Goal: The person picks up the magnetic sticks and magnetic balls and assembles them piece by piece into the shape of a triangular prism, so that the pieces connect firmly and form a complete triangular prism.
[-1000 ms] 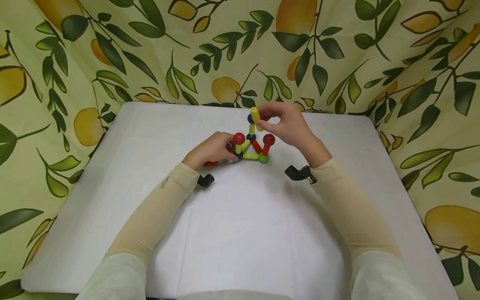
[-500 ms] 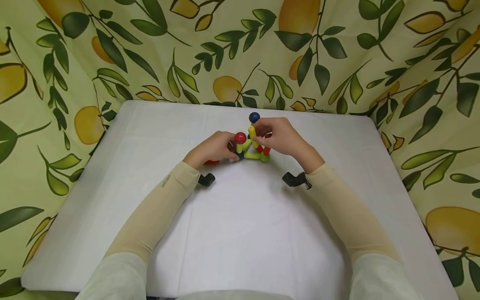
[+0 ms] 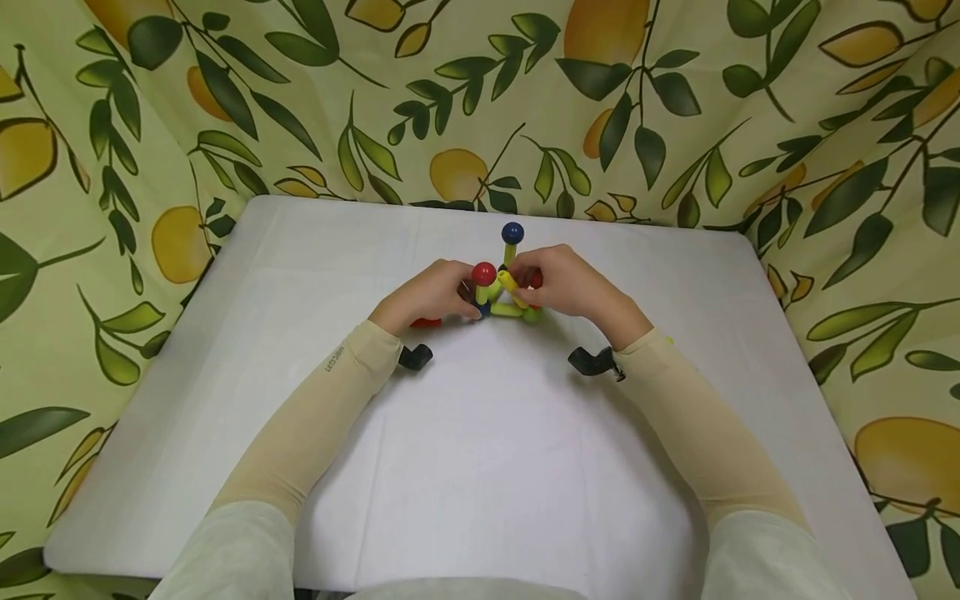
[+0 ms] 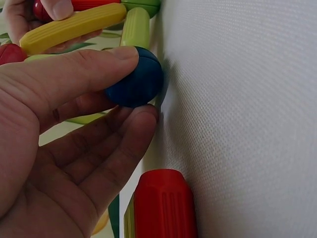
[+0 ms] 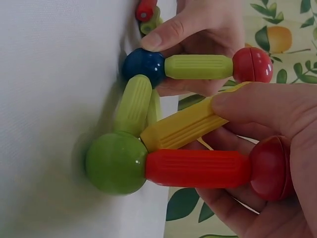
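Note:
Toy building rods and balls form a triangular frame with uprights. My left hand (image 3: 433, 293) pinches the blue ball (image 4: 138, 79) at its near left corner, thumb on one side and fingers on the other. From that ball a light green rod (image 5: 198, 67) rises to a red ball (image 5: 252, 64). My right hand (image 3: 572, 285) holds a yellow rod (image 5: 185, 124) slantwise; its lower end meets the green ball (image 5: 116, 163). Beside it, a red rod (image 5: 198, 168) with another red ball (image 5: 270, 171) stands on the same green ball, partly behind my right fingers.
At the back, a tall upright carries a dark blue ball (image 3: 513, 232). A loose red rod (image 4: 166, 208) lies on the white table (image 3: 480, 467) by my left hand. Something small and yellow-green (image 3: 670, 339) shows beside my right sleeve. A patterned curtain (image 3: 300, 108) hangs behind.
My right hand has brought the yellow rod down from beside the tall upright's blue ball to the green ball at the near right corner. My left hand has kept its place.

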`<state>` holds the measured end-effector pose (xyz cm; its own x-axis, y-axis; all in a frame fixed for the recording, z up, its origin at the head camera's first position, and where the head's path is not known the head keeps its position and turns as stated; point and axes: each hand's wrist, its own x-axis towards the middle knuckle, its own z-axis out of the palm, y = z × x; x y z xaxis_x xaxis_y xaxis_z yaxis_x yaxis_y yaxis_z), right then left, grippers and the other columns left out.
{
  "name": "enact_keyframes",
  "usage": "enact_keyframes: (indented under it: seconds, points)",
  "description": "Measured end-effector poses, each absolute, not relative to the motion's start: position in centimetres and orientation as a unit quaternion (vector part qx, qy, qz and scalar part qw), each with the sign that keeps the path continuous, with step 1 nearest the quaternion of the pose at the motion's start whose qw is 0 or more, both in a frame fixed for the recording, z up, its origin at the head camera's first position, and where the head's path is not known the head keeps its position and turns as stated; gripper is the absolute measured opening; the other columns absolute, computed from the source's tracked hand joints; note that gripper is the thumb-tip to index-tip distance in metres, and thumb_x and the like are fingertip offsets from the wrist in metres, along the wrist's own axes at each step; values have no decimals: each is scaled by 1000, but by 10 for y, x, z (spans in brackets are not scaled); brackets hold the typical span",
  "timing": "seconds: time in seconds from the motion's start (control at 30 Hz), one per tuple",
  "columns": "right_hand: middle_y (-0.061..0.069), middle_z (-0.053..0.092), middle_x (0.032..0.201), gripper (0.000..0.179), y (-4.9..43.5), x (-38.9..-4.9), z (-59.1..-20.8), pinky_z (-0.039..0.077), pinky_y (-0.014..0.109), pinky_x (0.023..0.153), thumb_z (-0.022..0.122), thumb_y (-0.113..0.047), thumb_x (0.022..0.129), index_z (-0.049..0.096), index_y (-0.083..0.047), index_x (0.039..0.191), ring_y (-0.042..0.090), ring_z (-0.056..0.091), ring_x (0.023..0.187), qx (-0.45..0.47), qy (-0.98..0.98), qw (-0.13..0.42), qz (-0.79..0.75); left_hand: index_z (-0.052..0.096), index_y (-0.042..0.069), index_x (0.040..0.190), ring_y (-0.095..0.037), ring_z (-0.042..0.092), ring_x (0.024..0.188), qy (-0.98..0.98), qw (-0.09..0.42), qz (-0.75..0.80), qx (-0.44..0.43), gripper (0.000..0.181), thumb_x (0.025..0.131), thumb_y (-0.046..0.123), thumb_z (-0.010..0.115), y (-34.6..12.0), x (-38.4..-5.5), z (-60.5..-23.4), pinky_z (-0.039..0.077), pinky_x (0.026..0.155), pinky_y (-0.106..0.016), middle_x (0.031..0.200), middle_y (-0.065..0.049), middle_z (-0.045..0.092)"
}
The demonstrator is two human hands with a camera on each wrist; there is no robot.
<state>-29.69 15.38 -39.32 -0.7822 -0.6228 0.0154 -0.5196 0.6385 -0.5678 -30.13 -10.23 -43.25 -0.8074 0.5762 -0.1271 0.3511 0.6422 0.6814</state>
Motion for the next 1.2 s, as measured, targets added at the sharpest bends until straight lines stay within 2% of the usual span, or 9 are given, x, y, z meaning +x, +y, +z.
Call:
enact_keyframes:
  seconds: [0.33, 0.5, 0.73, 0.9, 1.07, 1.2]
  points:
    - [-1, 75, 94, 18, 152, -295, -397, 57, 36, 78, 84, -14, 95, 81, -9, 112, 19, 67, 87, -336, 900, 91, -261, 70, 2, 133, -26, 67, 100, 892, 183, 335, 242, 50, 90, 15, 92, -102, -299, -433, 55, 98, -39, 110, -10, 73]
    - [-2, 74, 92, 17, 149, -295, -395, 54, 39, 78, 83, -13, 94, 82, -11, 111, 23, 66, 88, -339, 906, 86, -238, 70, 1, 132, -26, 68, 99, 894, 176, 331, 245, 50, 89, 14, 92, -101, -298, -431, 55, 98, -40, 109, -11, 74]
    - [1, 76, 94, 17, 147, -297, -392, 56, 40, 83, 85, -16, 95, 82, -9, 110, 27, 69, 92, -340, 904, 94, -241, 71, 2, 131, -27, 67, 98, 894, 169, 331, 252, 47, 90, 13, 91, -98, -296, -427, 54, 99, -41, 108, -11, 74]
    - [1, 75, 93, 14, 148, -298, -393, 55, 39, 81, 83, -17, 96, 81, -9, 108, 25, 66, 90, -337, 903, 93, -250, 72, 2, 128, -27, 67, 97, 892, 163, 332, 259, 45, 89, 12, 92, -98, -296, -428, 54, 98, -41, 106, -10, 75]
    - [-2, 74, 94, 13, 153, -298, -394, 54, 38, 76, 80, -21, 97, 80, -11, 107, 23, 65, 88, -351, 892, 77, -274, 72, 2, 127, -26, 67, 96, 893, 161, 327, 263, 45, 89, 13, 92, -98, -297, -429, 54, 95, -41, 103, -10, 74]
    - [1, 75, 103, 23, 163, -296, -389, 56, 40, 79, 81, -27, 99, 80, -9, 113, 21, 65, 92, -351, 884, 42, -306, 71, 2, 127, -26, 65, 96, 897, 164, 322, 255, 46, 89, 15, 92, -100, -298, -430, 53, 96, -41, 103, -9, 74]
